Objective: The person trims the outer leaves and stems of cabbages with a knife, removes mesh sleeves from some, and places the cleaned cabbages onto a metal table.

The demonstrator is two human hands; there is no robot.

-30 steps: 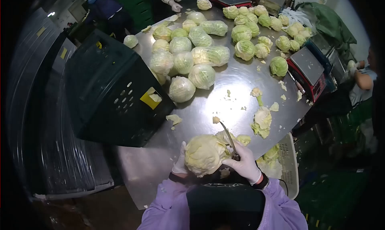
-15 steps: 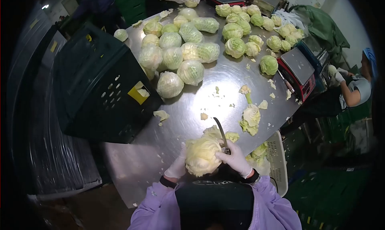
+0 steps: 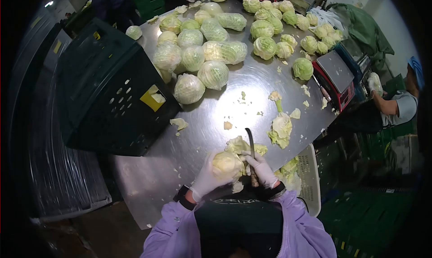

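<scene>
My gloved left hand [image 3: 206,181] is wrapped round a pale, partly peeled cabbage [image 3: 226,165] at the near edge of the steel table. In my gloved right hand [image 3: 263,171] is a knife [image 3: 251,144] with a thin curved blade pointing away from me. Its wooden handle lies along the palm, and the fingers reach toward the cabbage's right side. Loose cabbage leaves [image 3: 237,144] lie just beyond both hands. Farther right on the table is a cut-off piece of leaf and stem [image 3: 281,126].
A dark green crate [image 3: 105,91] stands at left. Wrapped cabbages [image 3: 213,75] cluster behind it, and unwrapped ones [image 3: 264,48] sit farther right. A red scale [image 3: 335,73] is at the right edge. A white basket [image 3: 309,177] holds leaves below. Co-workers [image 3: 398,107] stand right and at the back.
The cabbage has turned and looks smaller, with outer leaves now off beside it. The knife is more upright. A co-worker's hand at the back has moved apart from a cabbage.
</scene>
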